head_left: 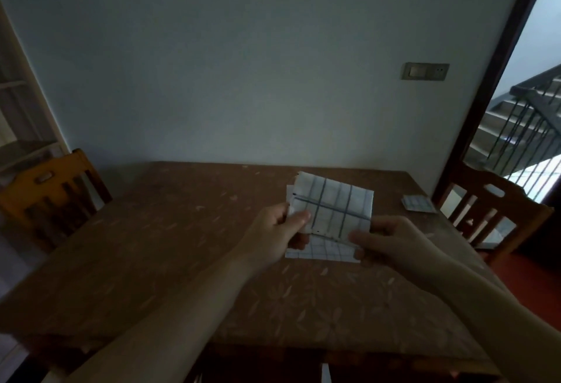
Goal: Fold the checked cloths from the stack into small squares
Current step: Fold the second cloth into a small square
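A partly folded checked cloth (331, 211) is held above the brown table (151, 246), pinched at its left edge by the left hand (280, 232) and at its near right corner by the right hand (384, 244), while a folded square (418, 203) is seen far right.

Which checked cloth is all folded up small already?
The small folded cloth lying alone near the table's far right corner. The other checked cloth is bigger and both hands, left and right, hold it.
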### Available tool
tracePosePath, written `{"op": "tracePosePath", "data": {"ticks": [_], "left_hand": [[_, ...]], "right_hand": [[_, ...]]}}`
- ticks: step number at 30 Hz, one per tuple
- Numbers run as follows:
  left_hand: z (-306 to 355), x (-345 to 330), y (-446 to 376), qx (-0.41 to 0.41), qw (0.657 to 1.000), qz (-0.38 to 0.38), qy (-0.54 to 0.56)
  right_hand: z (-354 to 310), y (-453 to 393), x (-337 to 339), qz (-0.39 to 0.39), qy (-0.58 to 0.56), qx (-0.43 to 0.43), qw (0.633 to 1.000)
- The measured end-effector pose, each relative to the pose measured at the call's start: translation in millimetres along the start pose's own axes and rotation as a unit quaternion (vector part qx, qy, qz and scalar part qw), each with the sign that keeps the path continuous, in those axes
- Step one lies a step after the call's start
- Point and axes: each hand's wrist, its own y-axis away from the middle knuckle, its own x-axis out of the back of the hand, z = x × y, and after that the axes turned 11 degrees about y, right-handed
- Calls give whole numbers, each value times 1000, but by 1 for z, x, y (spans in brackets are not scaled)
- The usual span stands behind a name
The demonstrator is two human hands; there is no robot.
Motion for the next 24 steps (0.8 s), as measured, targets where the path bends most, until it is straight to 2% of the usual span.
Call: {"op": "tracePosePath", "data": {"ticks": [5,7,9,11,12,13,15,17,20,22,24], "left_hand": [[-24,-12,2,68,991,-21,113],[-30,-22,1,85,989,-33,117],[-37,-30,-5,95,990,-10,109],[-47,-39,-13,111,992,-11,67],[-53,-46,-17,120,991,-28,46],[-59,-54,-20,131,990,-43,39],[-73,-76,-27,146,985,-45,76],[-84,-107,-33,159,978,-14,133],[-107,-158,-45,183,968,34,169],[-127,-191,-49,215,957,45,191],[-151,-220,-47,243,957,54,151]], "right_hand": [[19,1,3,4,-10,-26,1000],[29,3,13,21,18,-28,999],[38,7,28,-9,70,-39,997],[50,11,43,-34,126,-52,990],[58,11,50,-18,135,-55,989],[65,10,57,15,126,-54,990],[80,9,71,74,-6,-64,995],[96,9,84,51,-128,-102,985],[135,14,103,-23,-80,-131,988],[173,15,117,-3,-62,-161,985],[216,16,128,14,-84,-200,976]]}}
